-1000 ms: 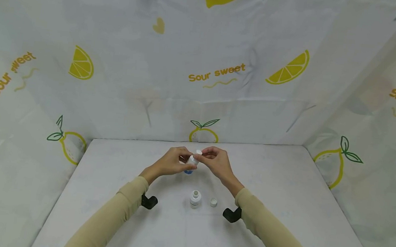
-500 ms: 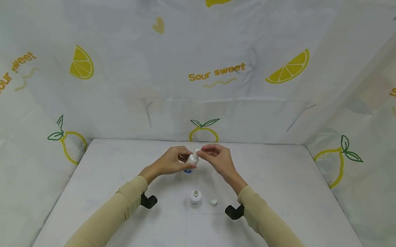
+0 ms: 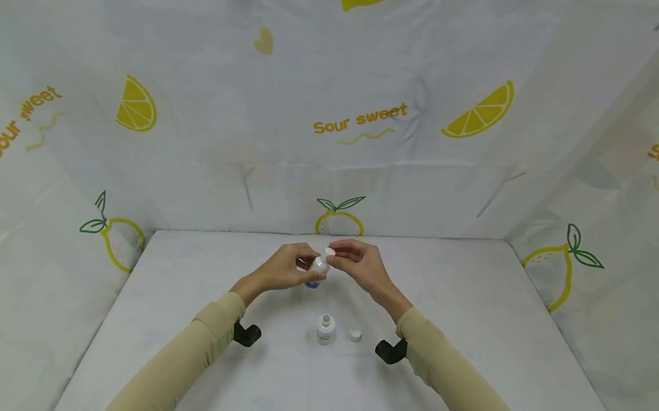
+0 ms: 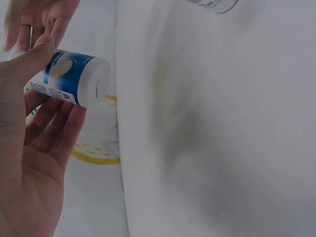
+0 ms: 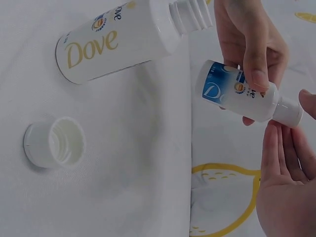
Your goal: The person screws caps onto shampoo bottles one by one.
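My left hand holds a small white-and-blue bottle above the table, tilted, with the thumb on one side and the fingers on the other. My right hand is at its white cap, thumb and fingertips on either side. In the right wrist view the fingertips touch the cap's underside, and the thumb lies close to its end. Nearer on the table stands an uncapped white Dove bottle with a threaded neck. Right of it lies a loose white cap, hollow side up.
A white-covered table spreads out under both arms. Behind it and at the sides hang white sheets printed with lemons. A black wrist mount sits on each forearm.
My right fingers have shifted round the small bottle's cap, and the right wrist has moved slightly outward. The left hand keeps the small bottle nearly still. The standing bottle and loose cap have not moved.
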A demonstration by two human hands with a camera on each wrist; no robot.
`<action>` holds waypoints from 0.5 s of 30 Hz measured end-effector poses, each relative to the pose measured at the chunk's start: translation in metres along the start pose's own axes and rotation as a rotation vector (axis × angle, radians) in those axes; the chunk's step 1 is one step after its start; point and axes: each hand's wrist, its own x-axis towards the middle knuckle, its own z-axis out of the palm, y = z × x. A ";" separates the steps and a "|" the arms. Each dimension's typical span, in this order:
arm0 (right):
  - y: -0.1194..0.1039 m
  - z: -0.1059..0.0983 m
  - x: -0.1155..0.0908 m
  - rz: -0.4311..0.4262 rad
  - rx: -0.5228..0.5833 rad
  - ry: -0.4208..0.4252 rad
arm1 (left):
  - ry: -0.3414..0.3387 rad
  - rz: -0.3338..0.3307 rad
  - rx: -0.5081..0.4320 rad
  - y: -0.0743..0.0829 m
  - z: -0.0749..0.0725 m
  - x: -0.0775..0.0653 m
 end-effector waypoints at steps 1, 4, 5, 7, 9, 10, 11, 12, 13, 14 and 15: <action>0.000 0.000 0.000 -0.005 0.004 -0.007 | 0.000 0.000 -0.001 0.001 0.000 0.000; -0.001 -0.001 0.000 -0.012 0.014 -0.022 | 0.002 -0.002 -0.005 0.002 -0.001 0.000; 0.000 -0.001 0.001 -0.010 0.019 -0.025 | 0.002 -0.002 -0.007 0.002 -0.001 0.000; 0.001 -0.002 0.002 -0.011 0.019 -0.036 | 0.002 -0.001 -0.014 0.003 -0.001 0.000; 0.001 -0.002 0.002 -0.014 0.011 -0.050 | 0.000 0.000 -0.023 0.003 -0.001 -0.001; 0.001 -0.003 0.002 -0.015 0.008 -0.059 | -0.001 0.001 -0.025 0.003 -0.001 -0.001; 0.002 -0.003 0.002 -0.016 0.005 -0.068 | -0.002 0.001 -0.029 0.003 -0.001 -0.001; 0.001 -0.003 0.001 -0.017 0.000 -0.077 | -0.003 0.000 -0.032 0.003 -0.001 -0.002; 0.001 -0.004 0.001 -0.014 0.000 -0.085 | -0.004 0.001 -0.034 0.004 -0.001 -0.002; 0.000 -0.004 0.000 -0.013 -0.003 -0.091 | -0.004 -0.001 -0.034 0.004 -0.001 -0.002; 0.000 -0.005 0.000 -0.009 -0.001 -0.097 | -0.005 -0.001 -0.035 0.004 -0.001 -0.002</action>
